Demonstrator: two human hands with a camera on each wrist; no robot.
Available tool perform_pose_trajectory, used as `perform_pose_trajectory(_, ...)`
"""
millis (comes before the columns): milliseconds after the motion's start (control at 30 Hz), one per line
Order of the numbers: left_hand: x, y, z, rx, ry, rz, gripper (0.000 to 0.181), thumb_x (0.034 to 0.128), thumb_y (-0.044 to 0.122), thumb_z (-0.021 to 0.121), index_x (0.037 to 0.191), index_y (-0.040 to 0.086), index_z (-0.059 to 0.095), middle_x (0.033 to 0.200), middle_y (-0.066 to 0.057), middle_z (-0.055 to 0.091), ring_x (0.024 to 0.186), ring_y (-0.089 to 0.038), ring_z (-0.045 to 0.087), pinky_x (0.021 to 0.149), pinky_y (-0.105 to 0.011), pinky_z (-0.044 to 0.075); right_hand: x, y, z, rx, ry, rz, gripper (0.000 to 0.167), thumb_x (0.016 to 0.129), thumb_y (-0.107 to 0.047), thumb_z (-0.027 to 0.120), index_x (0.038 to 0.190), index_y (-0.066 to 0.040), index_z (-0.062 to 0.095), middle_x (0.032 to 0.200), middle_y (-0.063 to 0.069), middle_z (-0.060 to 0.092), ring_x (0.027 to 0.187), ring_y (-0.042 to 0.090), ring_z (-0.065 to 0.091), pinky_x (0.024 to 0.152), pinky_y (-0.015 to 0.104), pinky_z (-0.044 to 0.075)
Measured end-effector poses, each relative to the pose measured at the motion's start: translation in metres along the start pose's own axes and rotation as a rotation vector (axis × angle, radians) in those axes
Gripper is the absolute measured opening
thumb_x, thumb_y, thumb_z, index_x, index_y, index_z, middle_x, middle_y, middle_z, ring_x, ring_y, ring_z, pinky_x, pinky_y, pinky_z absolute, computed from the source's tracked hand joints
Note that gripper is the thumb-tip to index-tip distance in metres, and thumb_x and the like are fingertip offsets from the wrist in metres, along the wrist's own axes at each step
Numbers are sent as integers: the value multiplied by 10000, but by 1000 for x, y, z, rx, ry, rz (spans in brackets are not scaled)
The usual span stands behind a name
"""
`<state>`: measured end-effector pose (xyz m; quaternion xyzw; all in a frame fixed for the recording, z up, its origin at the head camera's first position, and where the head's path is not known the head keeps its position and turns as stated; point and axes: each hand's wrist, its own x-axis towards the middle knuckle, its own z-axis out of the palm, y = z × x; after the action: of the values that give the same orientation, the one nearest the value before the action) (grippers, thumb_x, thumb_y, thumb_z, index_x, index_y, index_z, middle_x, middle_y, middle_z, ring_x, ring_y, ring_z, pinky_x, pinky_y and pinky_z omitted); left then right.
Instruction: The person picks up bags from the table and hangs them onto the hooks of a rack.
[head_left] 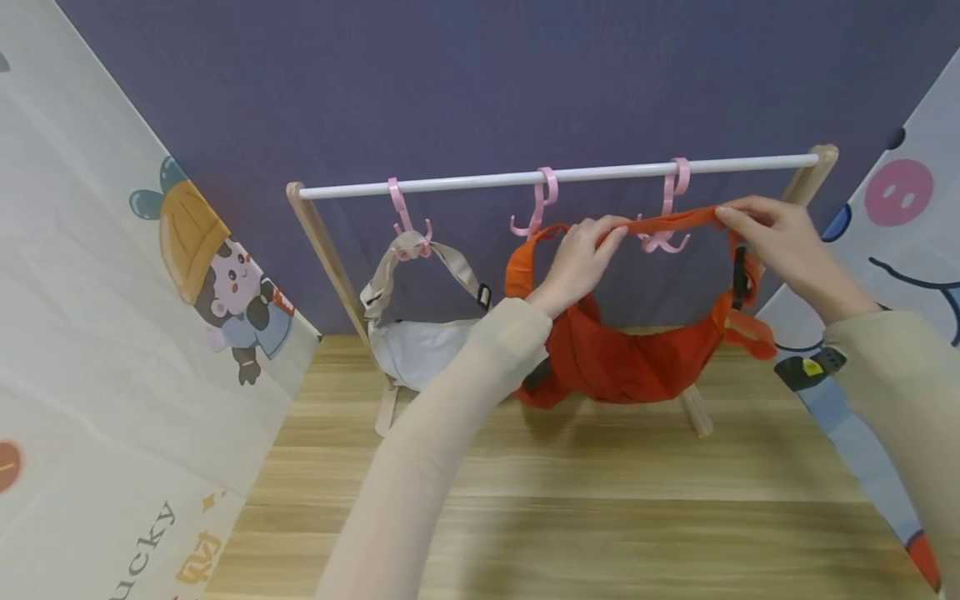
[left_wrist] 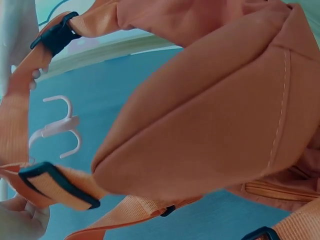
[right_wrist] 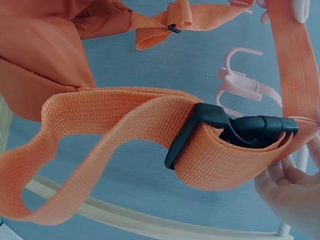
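Both hands hold up an orange waist bag (head_left: 630, 362) by its strap (head_left: 671, 222). My left hand (head_left: 581, 258) pinches the strap towards its left end, and my right hand (head_left: 780, 242) pinches it further right. The stretch between them runs taut in front of the right pink hook (head_left: 660, 237); the bag's body hangs below. A black side-release buckle (right_wrist: 257, 131) sits on the strap close to my right hand, with a loop of webbing (right_wrist: 135, 115) dangling from it. Near my left hand, a black slider (left_wrist: 60, 185) shows on the webbing.
A white rail (head_left: 480, 180) on a wooden stand (head_left: 326, 242) carries the pink hooks. From the left hook (head_left: 401, 204) hangs a whitish waist bag (head_left: 420, 350), partly behind my left sleeve. The middle hook (head_left: 542, 200) is just above my left hand. Wood-grain tabletop (head_left: 637, 517) lies below.
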<state>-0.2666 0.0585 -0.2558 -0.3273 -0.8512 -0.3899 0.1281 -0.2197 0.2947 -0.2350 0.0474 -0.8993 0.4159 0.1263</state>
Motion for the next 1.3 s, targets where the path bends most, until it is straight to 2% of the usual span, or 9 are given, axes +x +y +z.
perform_pose_trajectory(133, 5, -1, 4, 46, 39, -6, 287, 933, 261, 438, 1148, 148, 591, 966, 10, 614, 899, -134, 499, 801, -173, 341, 5, 2, 1, 23, 16, 9, 361, 886, -413, 464, 1079, -129, 576, 817, -105, 528, 797, 131, 420, 655, 232, 330)
perform_pose_trajectory(267, 9, -1, 7, 72, 45, -33, 290, 934, 277, 432, 1151, 162, 587, 968, 19, 612, 905, -135, 497, 796, -171, 341, 10, 5, 2, 11, 29, 22, 370, 885, -431, 454, 1081, -142, 575, 816, -135, 522, 801, 134, 409, 663, 254, 324)
perform_pose_trajectory(467, 14, -2, 10, 81, 34, -63, 289, 936, 288, 424, 1149, 177, 583, 942, 22, 602, 896, -147, 487, 771, -183, 347, 16, 11, 3, 11, 30, 55, 407, 877, -464, 443, 1071, -130, 572, 781, -142, 517, 795, 127, 411, 659, 262, 326)
perform_pose_trajectory(700, 16, -5, 14, 78, 18, -92, 286, 937, 290, 420, 1146, 182, 584, 945, 24, 602, 889, -135, 488, 784, -198, 352, 18, 17, 8, 22, 33, 46, 428, 876, -467, 446, 1034, -94, 583, 739, -121, 520, 778, 127, 402, 663, 270, 309)
perform_pose_trajectory(900, 17, -8, 17, 66, 6, -120, 286, 938, 293, 418, 1150, 186, 577, 964, 27, 594, 905, -129, 480, 798, -207, 355, 21, 22, 12, 50, 34, 38, 342, 877, -450, 458, 971, -153, 600, 717, -143, 524, 770, 117, 411, 651, 256, 318)
perform_pose_trajectory(1133, 17, -10, 21, 74, -12, -136, 290, 940, 301, 412, 1152, 195, 577, 1001, 38, 597, 949, -130, 490, 841, -214, 358, 21, 25, 14, 21, 21, 53, 415, 873, -481, 437, 1003, -116, 586, 717, -150, 513, 769, 127, 408, 664, 284, 317)
perform_pose_trajectory(1300, 17, -12, 24, 100, -13, -130, 284, 938, 302, 416, 1144, 200, 584, 981, 34, 607, 922, -139, 504, 819, -213, 366, 20, 28, 15, -3, 4, 67, 458, 869, -504, 420, 1022, -97, 565, 738, -83, 515, 750, 151, 413, 631, 281, 344)
